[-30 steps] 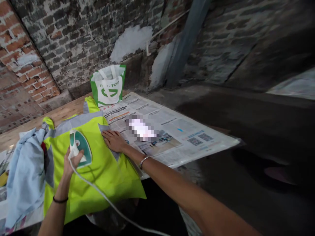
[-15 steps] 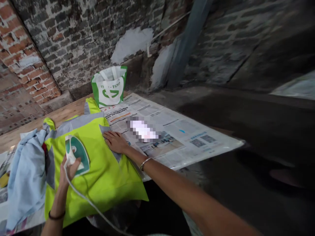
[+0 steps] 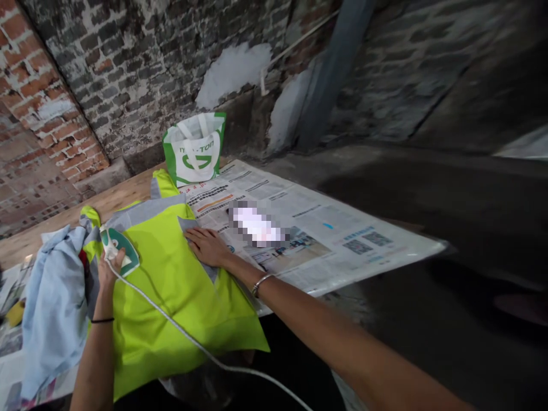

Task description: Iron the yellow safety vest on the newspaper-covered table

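A yellow-green high-visibility vest (image 3: 171,302) with grey bands lies spread on the newspaper-covered table. My left hand (image 3: 112,265) is wrapped round the handle of a white and green clothes iron (image 3: 131,260), which rests on the vest's upper left part. From the iron a white cord (image 3: 184,333) trails across the vest towards the lower right. My right hand (image 3: 208,246) lies flat, fingers stretched, on the grey band at the vest's right side. Light blue cloth (image 3: 55,311) is bunched beside the vest on the left.
Newspaper (image 3: 295,194) under a clear sheet covers the table's right part, with a blurred-out bright object (image 3: 257,224) on it. A white and green bag (image 3: 194,151) stands at the back. Behind is a brick wall (image 3: 141,68); a yellow item (image 3: 16,313) lies far left.
My left hand has slid the iron up and left over the vest, drawing the cord along. My right hand stays on the grey band. The view has shifted slightly.
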Demonstrator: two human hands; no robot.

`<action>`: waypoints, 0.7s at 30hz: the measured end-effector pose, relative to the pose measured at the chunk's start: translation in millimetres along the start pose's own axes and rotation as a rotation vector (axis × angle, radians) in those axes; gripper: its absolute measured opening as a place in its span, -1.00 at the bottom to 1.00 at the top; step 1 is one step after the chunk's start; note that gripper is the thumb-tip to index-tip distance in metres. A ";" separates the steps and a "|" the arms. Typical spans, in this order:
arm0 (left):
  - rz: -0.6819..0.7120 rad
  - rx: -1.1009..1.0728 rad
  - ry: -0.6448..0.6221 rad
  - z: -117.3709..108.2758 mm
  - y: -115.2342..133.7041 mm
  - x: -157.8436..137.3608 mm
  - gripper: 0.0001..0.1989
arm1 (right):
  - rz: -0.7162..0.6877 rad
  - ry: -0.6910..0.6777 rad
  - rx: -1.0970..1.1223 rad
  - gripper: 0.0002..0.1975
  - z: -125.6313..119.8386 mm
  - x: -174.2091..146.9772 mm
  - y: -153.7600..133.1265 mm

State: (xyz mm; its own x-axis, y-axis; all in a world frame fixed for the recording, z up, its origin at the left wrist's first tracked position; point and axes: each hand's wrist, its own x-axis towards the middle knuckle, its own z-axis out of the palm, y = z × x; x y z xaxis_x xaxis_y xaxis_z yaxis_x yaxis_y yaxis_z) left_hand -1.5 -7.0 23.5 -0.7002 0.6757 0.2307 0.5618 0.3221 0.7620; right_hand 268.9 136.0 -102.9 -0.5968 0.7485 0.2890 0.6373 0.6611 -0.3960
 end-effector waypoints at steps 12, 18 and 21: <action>-0.037 -0.022 -0.159 -57.2 -36.0 -110.6 -0.32 | 0.004 0.017 0.036 -0.46 -4.4 3.4 -1.7; -0.084 0.001 -0.133 -69.6 -42.7 -139.3 -0.27 | 0.000 0.025 0.038 -0.46 -2.2 1.7 0.0; -0.010 0.048 -0.124 -54.0 -30.9 -99.4 -0.36 | 0.019 0.030 0.030 -0.46 -2.4 0.8 -0.6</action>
State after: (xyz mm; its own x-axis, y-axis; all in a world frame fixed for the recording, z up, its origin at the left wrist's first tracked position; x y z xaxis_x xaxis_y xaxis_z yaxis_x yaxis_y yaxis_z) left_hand 26.9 -120.0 9.8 -0.6476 0.7483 0.1438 0.5772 0.3585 0.7337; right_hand 269.2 136.3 -100.3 -0.5701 0.7621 0.3069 0.6331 0.6456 -0.4271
